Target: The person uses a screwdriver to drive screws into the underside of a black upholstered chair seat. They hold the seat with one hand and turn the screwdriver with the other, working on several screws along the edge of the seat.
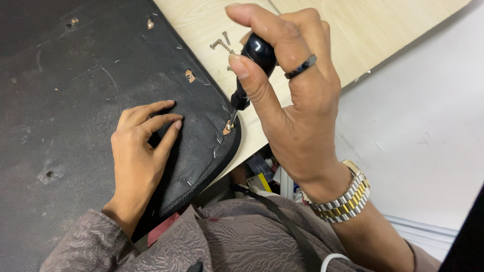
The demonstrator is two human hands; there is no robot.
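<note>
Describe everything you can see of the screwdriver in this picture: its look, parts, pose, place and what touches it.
The screwdriver has a glossy black rounded handle, a black collar and a thin metal shaft. It stands tilted, tip down, on a screw at a hole near the rounded corner of the black fabric-covered panel. The right hand grips the handle, thumb and fingers wrapped around its top. Loose screws lie behind it on the pale wooden board.

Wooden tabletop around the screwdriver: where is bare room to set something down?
Bare wood lies beyond the right hand, toward the table's far edge. It is crowded by the loose screws and the screwdriver, near the black panel under the left hand.
</note>
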